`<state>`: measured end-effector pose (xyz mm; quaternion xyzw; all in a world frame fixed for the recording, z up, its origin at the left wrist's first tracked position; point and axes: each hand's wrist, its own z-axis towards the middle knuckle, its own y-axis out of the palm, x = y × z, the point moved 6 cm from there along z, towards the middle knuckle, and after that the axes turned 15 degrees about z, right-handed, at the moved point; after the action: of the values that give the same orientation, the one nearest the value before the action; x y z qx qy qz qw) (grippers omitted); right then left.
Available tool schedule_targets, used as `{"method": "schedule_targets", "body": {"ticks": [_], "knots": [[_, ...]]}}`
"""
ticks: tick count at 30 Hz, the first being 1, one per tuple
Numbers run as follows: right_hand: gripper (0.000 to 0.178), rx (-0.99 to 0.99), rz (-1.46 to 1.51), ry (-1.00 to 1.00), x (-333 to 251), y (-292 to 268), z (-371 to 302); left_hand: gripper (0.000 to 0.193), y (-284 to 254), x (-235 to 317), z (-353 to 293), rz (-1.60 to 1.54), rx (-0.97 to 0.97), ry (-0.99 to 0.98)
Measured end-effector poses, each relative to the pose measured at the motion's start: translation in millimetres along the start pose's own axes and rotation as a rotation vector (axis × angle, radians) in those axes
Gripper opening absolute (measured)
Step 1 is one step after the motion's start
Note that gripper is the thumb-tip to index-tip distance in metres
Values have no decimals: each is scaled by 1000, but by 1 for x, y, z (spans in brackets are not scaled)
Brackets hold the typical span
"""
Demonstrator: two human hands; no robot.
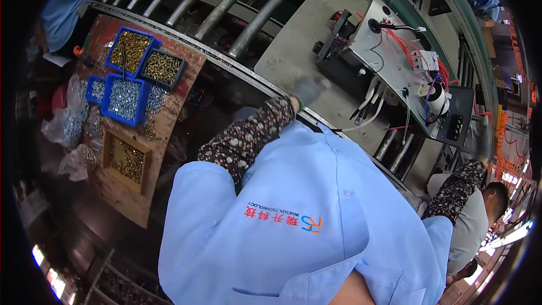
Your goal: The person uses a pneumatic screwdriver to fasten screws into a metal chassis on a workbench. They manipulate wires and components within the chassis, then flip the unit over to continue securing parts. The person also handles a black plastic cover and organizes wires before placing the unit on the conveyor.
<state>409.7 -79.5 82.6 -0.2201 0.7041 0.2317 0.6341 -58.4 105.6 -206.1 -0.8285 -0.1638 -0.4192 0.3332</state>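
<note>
My left hand (311, 91), smeared by motion, is over the grey board (293, 34) at its near edge, left of the white cable ends. Its fingers cannot be made out. On the board stands an open metal chassis (375, 51) with red wires (402, 45), a white cylindrical part (437, 101) and black end panels. Loose white cables (370, 104) hang out on its near side. My right forearm (458, 189), in a flowered dark sleeve, reaches up at the right beside the chassis's black panel (464, 114). My right hand at its end is too dark and blurred to read.
Left, a worn wooden table (186, 73) bears blue bins (125, 99) of screws and small metal parts, a wooden tray (141, 161) of screws and plastic bags (73, 161). Conveyor rollers (248, 36) run behind. Other people (68, 11) are at far left and right. Orange coiled hoses (501, 141) hang right.
</note>
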Motion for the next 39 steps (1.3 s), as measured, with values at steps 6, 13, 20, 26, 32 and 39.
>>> {"method": "schedule_targets", "body": {"ticks": [6,13,20,26,32,39], "knots": [[54,14,177,162,39,27,-29,92,120,42,-36,170,-465,321],[41,-183,-30,-91,47,-10,4,72,152,48,-57,-267,-549,-2],[35,-30,-58,-274,26,126,-42,19,128,54,-33,-728,-328,-60],[32,-135,80,-493,-4,271,-74,41,25,41,-29,-473,36,-263],[15,-546,-43,-554,11,429,-90,69,4,-95,64,-331,320,-44],[25,-639,-258,-926,6,576,-109,66,-152,-85,59,-959,674,-496]]}}
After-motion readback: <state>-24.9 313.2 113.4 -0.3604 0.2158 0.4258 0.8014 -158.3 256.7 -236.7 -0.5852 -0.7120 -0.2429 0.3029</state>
